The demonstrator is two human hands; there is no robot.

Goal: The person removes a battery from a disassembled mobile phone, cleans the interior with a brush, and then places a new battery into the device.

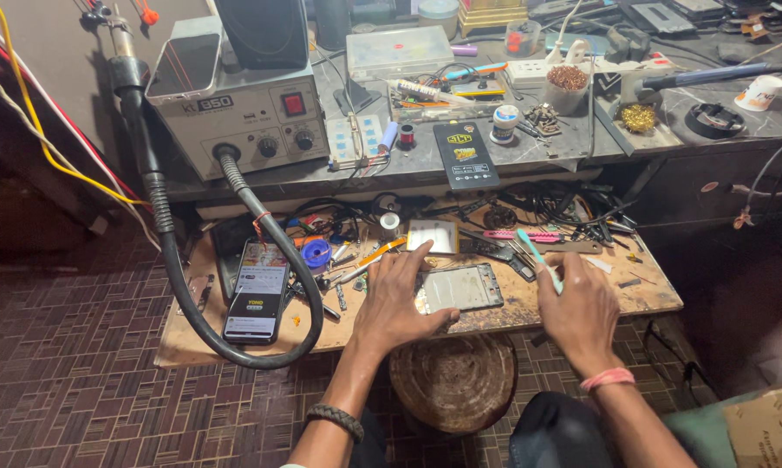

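Head view looks down on a cluttered wooden surface [582,299] at the centre of the frame. A phone frame [460,288], grey and rectangular, lies flat between the two hands. Left hand [398,299] rests spread flat with its fingers wide, its thumb and fingertips touching the frame's left edge. Right hand [582,308] sits just right of the frame, closed around a teal-handled tool [538,258] that slants up toward the upper left. Further left, a lit smartphone [257,295] lies beside a black hose [235,342] from a grey rework station [244,108].
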